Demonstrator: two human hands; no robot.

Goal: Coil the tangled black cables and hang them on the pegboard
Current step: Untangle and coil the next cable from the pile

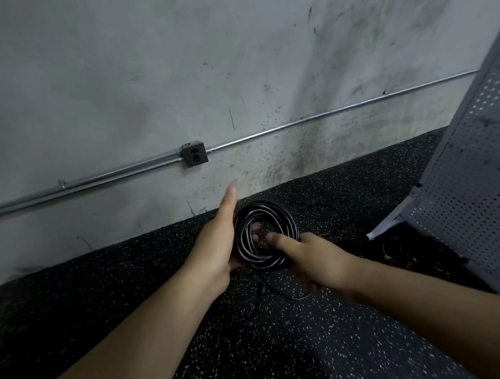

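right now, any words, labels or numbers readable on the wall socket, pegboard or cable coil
No readable text anywhere.
wall socket: small orange mark on top, too blurred to read.
pegboard: no label visible.
white sheet at its lower corner: no print visible.
cable coil: only glints, no lettering.

Left hand [217, 245], right hand [318, 261] round coil [284, 216]

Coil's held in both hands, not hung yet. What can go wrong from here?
1. No tie shows on the coil. If the left hand or right hand lets go to reach the pegboard, the loops may spring apart.
2. A loose tail hangs down to the floor. It may snag, perhaps on the tangled pile beside the pegboard, and pull loops out.
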